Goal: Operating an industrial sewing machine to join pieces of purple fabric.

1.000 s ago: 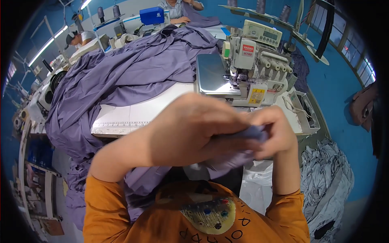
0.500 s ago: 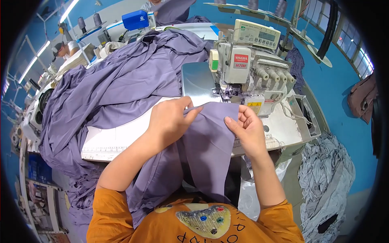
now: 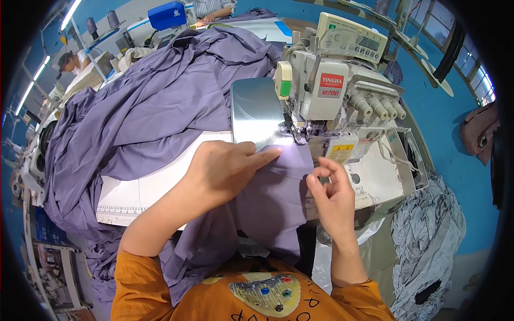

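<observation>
Two bare hands flanked a purple cloth panel [image 3: 276,184] at the front of the sewing machine [image 3: 324,88]. The panel's far end lay over the front right corner of the metal plate [image 3: 256,104], just before the stitching parts, while the rest ran back across the surface [image 3: 142,192] and dropped over its near edge. The left hand [image 3: 225,166] had its index finger stretched onto the cloth, probably to keep it flat and straight; whether its thumb pinched any fabric, I could not tell. The right hand [image 3: 333,195] was loosely curled, thumb and fingertips apart, beside the panel's right side, perhaps to stay ready to guide that edge. A large purple heap [image 3: 155,101] covered the surface's far left part, presumably there to leave the near edge usable.

Half a second earlier, both hands had held the panel's end raised in front of the machine, the right hand gripping its corner. By this moment that end had come down onto the plate, and the right hand had let go.
</observation>
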